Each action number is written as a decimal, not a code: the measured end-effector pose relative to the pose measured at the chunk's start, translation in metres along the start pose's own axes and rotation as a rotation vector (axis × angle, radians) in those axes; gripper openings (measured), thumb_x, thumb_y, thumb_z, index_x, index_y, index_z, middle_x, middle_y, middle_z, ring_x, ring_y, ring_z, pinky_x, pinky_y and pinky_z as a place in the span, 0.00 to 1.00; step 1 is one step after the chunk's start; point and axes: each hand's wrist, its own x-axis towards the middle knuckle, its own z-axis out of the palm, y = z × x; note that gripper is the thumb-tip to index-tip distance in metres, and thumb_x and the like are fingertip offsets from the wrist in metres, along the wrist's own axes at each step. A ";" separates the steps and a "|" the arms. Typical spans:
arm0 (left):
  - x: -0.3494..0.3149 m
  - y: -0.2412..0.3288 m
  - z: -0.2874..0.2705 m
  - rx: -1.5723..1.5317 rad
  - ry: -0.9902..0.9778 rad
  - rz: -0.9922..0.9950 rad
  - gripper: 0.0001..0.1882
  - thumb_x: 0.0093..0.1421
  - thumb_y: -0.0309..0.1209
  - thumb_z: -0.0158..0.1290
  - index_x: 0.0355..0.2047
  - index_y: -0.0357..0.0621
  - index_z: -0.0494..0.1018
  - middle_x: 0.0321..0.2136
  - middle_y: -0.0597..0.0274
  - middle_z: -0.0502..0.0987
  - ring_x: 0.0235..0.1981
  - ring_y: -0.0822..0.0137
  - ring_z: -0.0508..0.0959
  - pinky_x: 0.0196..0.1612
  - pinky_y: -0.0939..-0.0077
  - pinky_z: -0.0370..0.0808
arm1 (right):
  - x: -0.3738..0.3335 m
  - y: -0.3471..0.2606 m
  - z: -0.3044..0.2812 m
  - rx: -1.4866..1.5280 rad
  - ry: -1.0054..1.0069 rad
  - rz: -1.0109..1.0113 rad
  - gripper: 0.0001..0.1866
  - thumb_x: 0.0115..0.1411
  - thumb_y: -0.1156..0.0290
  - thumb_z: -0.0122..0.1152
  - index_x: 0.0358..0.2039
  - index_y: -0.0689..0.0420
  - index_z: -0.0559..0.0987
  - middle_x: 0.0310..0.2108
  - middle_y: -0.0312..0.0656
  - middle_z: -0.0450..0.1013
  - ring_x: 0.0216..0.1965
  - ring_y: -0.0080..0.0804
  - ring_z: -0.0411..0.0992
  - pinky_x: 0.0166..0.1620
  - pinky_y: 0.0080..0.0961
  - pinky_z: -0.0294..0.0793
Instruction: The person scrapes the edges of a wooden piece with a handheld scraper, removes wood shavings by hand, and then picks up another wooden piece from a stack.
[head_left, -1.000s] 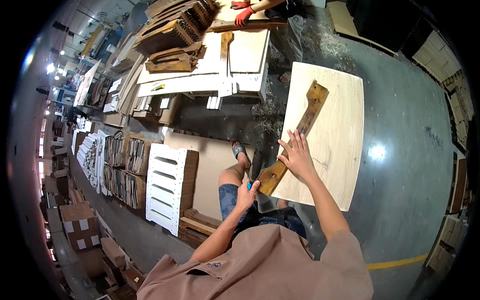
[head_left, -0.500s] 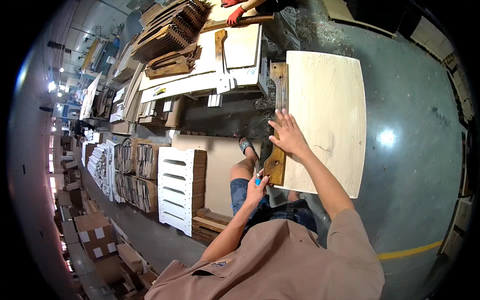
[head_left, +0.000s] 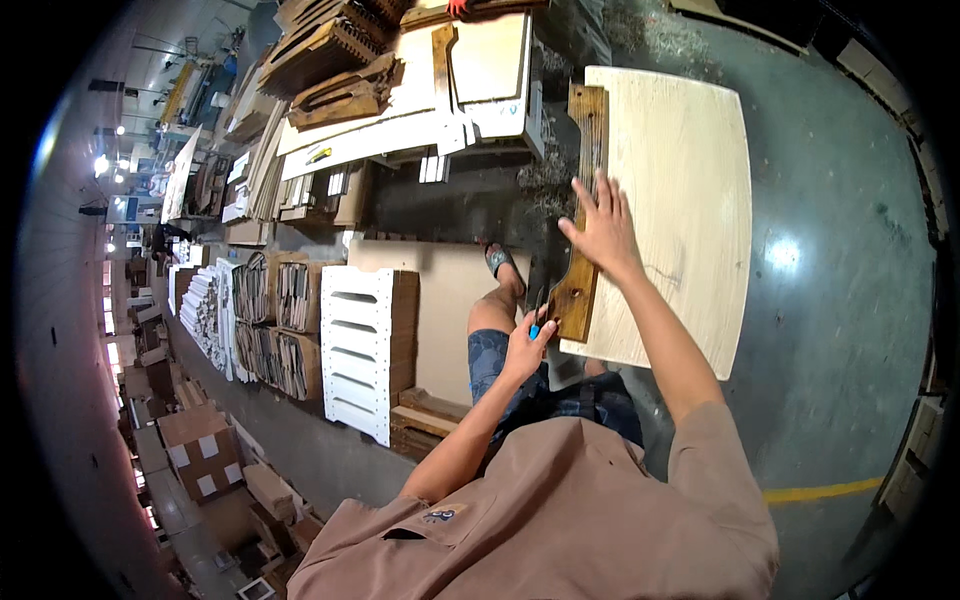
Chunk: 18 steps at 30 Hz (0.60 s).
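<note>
A worker in a brown shirt (head_left: 540,510) is steadying a dark-stained wooden board (head_left: 591,150) along the left edge of a pale wooden panel (head_left: 682,200), the piece now lying straight where a second ago it was slanting across the top, a shift that appears to be leaving its cut-out side facing outward and within reach. The right hand (head_left: 607,240) is resting on it with fingers spread, gripping nothing, while the left hand (head_left: 526,350), fingers curled, is holding a blue-handled tool (head_left: 535,331) beside the board's near end.
</note>
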 end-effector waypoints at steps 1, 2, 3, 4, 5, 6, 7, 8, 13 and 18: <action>0.000 -0.001 -0.001 0.076 0.033 0.095 0.27 0.77 0.43 0.61 0.69 0.41 0.76 0.35 0.59 0.83 0.33 0.68 0.80 0.42 0.67 0.81 | 0.005 0.002 0.000 -0.004 0.060 -0.005 0.44 0.73 0.39 0.59 0.84 0.40 0.61 0.86 0.54 0.44 0.86 0.57 0.43 0.86 0.51 0.42; 0.001 -0.002 -0.002 0.176 0.106 0.406 0.27 0.77 0.44 0.61 0.67 0.39 0.76 0.42 0.50 0.86 0.43 0.61 0.83 0.51 0.63 0.80 | 0.008 0.001 0.003 -0.091 0.075 0.021 0.43 0.74 0.41 0.59 0.83 0.41 0.62 0.85 0.57 0.47 0.85 0.58 0.44 0.85 0.52 0.43; -0.003 -0.004 -0.006 0.193 0.081 0.220 0.28 0.77 0.45 0.60 0.67 0.38 0.76 0.45 0.46 0.85 0.46 0.58 0.84 0.53 0.62 0.80 | 0.011 0.004 0.004 -0.117 0.113 0.007 0.41 0.74 0.43 0.57 0.83 0.42 0.62 0.85 0.58 0.49 0.85 0.58 0.45 0.85 0.51 0.44; -0.006 -0.005 -0.010 0.199 0.065 0.038 0.28 0.78 0.46 0.59 0.66 0.37 0.75 0.48 0.43 0.85 0.49 0.54 0.85 0.55 0.61 0.79 | 0.013 0.004 0.007 -0.192 0.125 0.008 0.41 0.75 0.42 0.55 0.83 0.41 0.61 0.84 0.58 0.51 0.85 0.57 0.47 0.86 0.51 0.44; -0.012 -0.007 -0.014 0.218 0.095 0.043 0.28 0.79 0.47 0.57 0.67 0.36 0.74 0.50 0.41 0.84 0.52 0.50 0.85 0.57 0.59 0.79 | 0.013 0.006 0.010 -0.218 0.116 0.000 0.42 0.75 0.41 0.54 0.84 0.41 0.61 0.84 0.58 0.51 0.85 0.55 0.47 0.86 0.50 0.44; -0.018 -0.008 -0.018 0.222 0.144 0.067 0.29 0.79 0.47 0.55 0.67 0.35 0.73 0.52 0.38 0.83 0.55 0.46 0.84 0.59 0.58 0.78 | 0.013 0.007 0.013 -0.234 0.108 0.014 0.41 0.75 0.41 0.54 0.84 0.39 0.60 0.84 0.57 0.51 0.85 0.53 0.48 0.86 0.48 0.43; -0.025 -0.010 -0.021 0.182 0.133 0.183 0.29 0.80 0.46 0.53 0.68 0.34 0.71 0.54 0.37 0.82 0.56 0.40 0.82 0.61 0.56 0.77 | 0.013 0.008 0.017 -0.227 0.128 0.010 0.41 0.75 0.40 0.54 0.84 0.38 0.60 0.84 0.57 0.51 0.85 0.52 0.48 0.86 0.48 0.43; -0.031 -0.011 -0.025 0.279 0.139 0.183 0.28 0.81 0.44 0.51 0.70 0.35 0.69 0.57 0.38 0.81 0.58 0.38 0.81 0.61 0.53 0.76 | 0.013 0.009 0.020 -0.225 0.144 0.003 0.41 0.75 0.40 0.54 0.84 0.37 0.60 0.84 0.56 0.51 0.85 0.52 0.48 0.86 0.47 0.42; -0.067 -0.008 -0.027 0.585 0.100 0.348 0.27 0.79 0.36 0.53 0.74 0.43 0.66 0.51 0.43 0.79 0.54 0.38 0.80 0.56 0.49 0.78 | 0.013 0.009 0.024 -0.258 0.165 -0.010 0.42 0.74 0.40 0.56 0.84 0.35 0.59 0.83 0.55 0.54 0.84 0.52 0.50 0.85 0.48 0.46; -0.072 -0.003 -0.019 0.736 0.021 0.284 0.29 0.77 0.30 0.54 0.76 0.47 0.66 0.42 0.43 0.75 0.45 0.39 0.78 0.47 0.47 0.76 | 0.013 0.005 0.017 -0.232 0.159 -0.012 0.42 0.73 0.41 0.57 0.83 0.38 0.61 0.83 0.56 0.55 0.84 0.55 0.51 0.84 0.50 0.46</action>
